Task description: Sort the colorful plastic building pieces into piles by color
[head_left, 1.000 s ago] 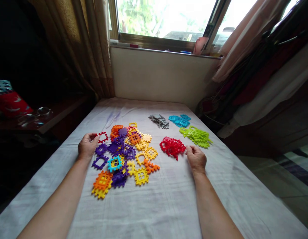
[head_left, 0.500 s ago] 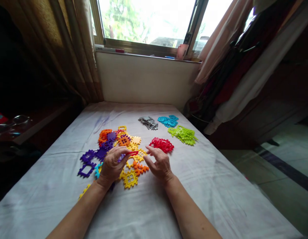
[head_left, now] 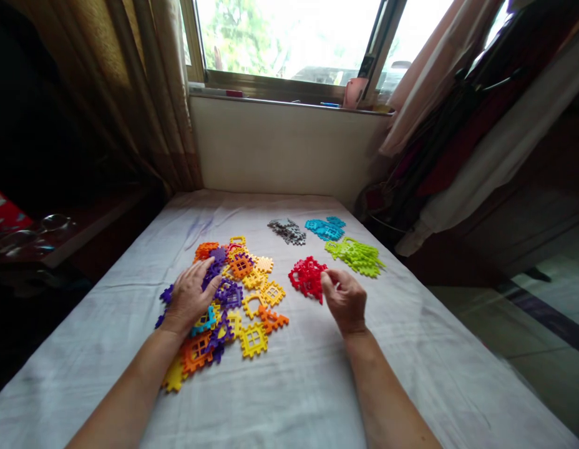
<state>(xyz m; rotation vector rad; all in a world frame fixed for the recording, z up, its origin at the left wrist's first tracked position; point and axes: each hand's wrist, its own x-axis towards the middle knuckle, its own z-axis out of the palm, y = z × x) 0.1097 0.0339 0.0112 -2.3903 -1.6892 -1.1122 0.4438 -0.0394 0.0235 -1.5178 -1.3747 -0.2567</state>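
Note:
My left hand [head_left: 191, 296] lies over the mixed heap of plastic interlocking pieces with its fingers stretched out, resting on purple pieces [head_left: 229, 293]. Yellow window-shaped pieces [head_left: 253, 340], orange pieces [head_left: 196, 352] and a light blue piece [head_left: 205, 319] show around it. Over at the right edge of the red pile [head_left: 306, 277], my right hand [head_left: 346, 300] has its fingertips pinched together on a red interlocking piece [head_left: 322, 294], which overlaps the pile. The fingers partly hide this piece.
Separate piles of grey [head_left: 287, 231], blue [head_left: 325, 228] and lime green pieces [head_left: 355, 256] lie farther back on the white sheet [head_left: 289, 405]. A window sill [head_left: 271, 100] with a pink cup [head_left: 355, 92] runs behind. Clothes [head_left: 439, 156] hang at the right.
The red piece has passed from my left hand to my right, which has moved right to the red pile. My left hand has moved left and opened over the mixed heap.

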